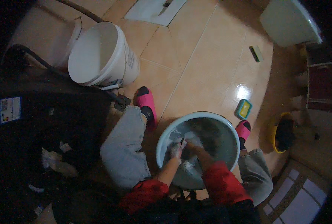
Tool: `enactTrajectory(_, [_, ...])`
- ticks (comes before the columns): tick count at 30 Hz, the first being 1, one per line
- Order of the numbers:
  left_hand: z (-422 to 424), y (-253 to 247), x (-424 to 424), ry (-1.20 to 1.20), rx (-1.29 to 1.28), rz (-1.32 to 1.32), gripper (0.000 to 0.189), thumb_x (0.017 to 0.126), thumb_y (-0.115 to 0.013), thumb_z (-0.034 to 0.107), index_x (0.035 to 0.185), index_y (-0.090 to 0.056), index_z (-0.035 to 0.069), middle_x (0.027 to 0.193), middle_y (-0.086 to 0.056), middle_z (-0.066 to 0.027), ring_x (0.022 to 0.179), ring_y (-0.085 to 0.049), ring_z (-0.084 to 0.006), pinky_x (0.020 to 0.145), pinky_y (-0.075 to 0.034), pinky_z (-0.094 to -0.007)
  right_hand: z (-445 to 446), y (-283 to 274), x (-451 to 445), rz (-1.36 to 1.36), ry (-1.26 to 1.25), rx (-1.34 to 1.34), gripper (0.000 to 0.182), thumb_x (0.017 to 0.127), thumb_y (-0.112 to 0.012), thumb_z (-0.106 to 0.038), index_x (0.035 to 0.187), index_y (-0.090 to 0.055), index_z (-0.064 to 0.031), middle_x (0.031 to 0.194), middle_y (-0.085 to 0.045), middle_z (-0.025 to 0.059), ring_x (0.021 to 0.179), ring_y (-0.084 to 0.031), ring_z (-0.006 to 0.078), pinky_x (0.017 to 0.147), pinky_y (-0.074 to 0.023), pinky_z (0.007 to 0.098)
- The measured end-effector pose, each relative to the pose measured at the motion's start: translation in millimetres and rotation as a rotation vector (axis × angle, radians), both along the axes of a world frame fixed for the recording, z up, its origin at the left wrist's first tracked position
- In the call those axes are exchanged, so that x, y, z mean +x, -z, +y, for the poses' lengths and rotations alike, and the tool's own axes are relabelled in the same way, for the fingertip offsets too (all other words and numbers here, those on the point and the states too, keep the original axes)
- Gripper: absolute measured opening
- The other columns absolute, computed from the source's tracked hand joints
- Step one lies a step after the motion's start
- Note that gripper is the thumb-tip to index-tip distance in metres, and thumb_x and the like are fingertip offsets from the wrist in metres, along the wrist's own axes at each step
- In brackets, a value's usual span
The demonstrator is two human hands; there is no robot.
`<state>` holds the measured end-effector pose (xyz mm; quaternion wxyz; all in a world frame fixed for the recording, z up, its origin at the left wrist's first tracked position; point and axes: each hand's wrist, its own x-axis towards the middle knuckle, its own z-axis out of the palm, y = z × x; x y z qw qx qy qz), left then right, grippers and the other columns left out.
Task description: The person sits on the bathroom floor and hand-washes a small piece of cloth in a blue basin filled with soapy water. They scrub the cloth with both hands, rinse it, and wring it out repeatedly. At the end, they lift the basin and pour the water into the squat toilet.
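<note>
A pale blue round basin (162, 142) of cloudy water stands between my knees. Both my hands are down inside it, close together near its middle. Suds coat my left hand (176, 151), whose fingers are curled around what looks like dark wet cloth (186, 154). Against it, my right hand (193, 146) also closes on the dark cloth, its fingertips partly hidden by foam and blur. White suds (189, 165) float around my wrists. More dark material shows dimly under the water on the right side, its outline unclear.
A white plastic bucket (129, 65) stands at upper left beside a dark hose (47, 65). On the tiled floor lie a teal soap dish (249, 114) with yellow soap (243, 109) and a brush (257, 53). A yellow-rimmed container (274, 140) and a pale tub (287, 26) are at right.
</note>
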<state>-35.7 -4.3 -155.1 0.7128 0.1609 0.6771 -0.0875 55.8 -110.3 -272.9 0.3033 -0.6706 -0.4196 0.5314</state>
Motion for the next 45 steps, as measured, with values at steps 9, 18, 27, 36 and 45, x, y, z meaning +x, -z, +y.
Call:
enactTrajectory(9, [-42.8,83.9,-26.4,0.017,0.248,0.143,0.051,0.075,-0.049,0.034,0.115,-0.035,0.007,0.106,-0.043,-0.0079,0.093,-0.042,-0.0197,0.076,-0.034,-0.0328,9.9,-61.3,33.9,0.312,0.201,-0.327,0.043,0.066,-0.053,-0.031,0.102,-0.049,-0.0087,0.106,-0.047,0.0106,0.084,-0.052,0.0268,0.067,-0.0431,0.0351])
enactTrajectory(18, [-15.0,56.8,-9.9,-0.172,-0.011,-0.043,0.047,0.074,-0.05,0.033,0.111,-0.037,0.007,0.105,-0.043,-0.0083,0.094,-0.042,-0.0204,0.076,-0.035,-0.0336,60.0,-105.3,45.8,0.6,0.406,-0.46,0.044,0.065,-0.055,-0.031,0.102,-0.05,-0.0082,0.105,-0.047,0.0131,0.084,-0.052,0.0275,0.067,-0.0431,0.0355])
enactTrajectory(27, [14.7,-1.3,5.7,-0.302,-0.162,-0.195,0.038,0.075,-0.049,0.029,0.103,-0.042,0.004,0.099,-0.046,-0.0101,0.09,-0.045,-0.0217,0.075,-0.039,-0.0341,86.7,-253.9,-25.9,-0.266,0.303,-0.159,0.038,0.067,-0.056,-0.033,0.091,-0.054,-0.0033,0.099,-0.045,0.0205,0.082,-0.051,0.0325,0.066,-0.0427,0.0377])
enactTrajectory(36, [11.9,17.5,-0.2,-0.306,-0.129,-0.246,0.031,0.076,-0.048,0.026,0.095,-0.047,0.002,0.094,-0.05,-0.0119,0.087,-0.048,-0.0231,0.073,-0.042,-0.0346,103.6,-163.6,-10.9,-0.628,0.474,-0.251,0.025,0.071,-0.051,-0.025,0.081,-0.055,-0.0026,0.084,-0.048,0.0195,0.076,-0.048,0.0345,0.065,-0.0398,0.0399])
enactTrajectory(45, [38.1,-9.8,11.0,-0.006,-0.163,-0.068,0.044,0.078,-0.043,0.038,0.106,-0.042,0.004,0.101,-0.047,-0.0114,0.092,-0.047,-0.0271,0.072,-0.042,-0.0428,61.3,-100.2,-13.9,-0.713,0.156,-0.167,0.024,0.067,-0.054,-0.023,0.081,-0.055,-0.0029,0.085,-0.049,0.0187,0.076,-0.049,0.0343,0.065,-0.0413,0.0366])
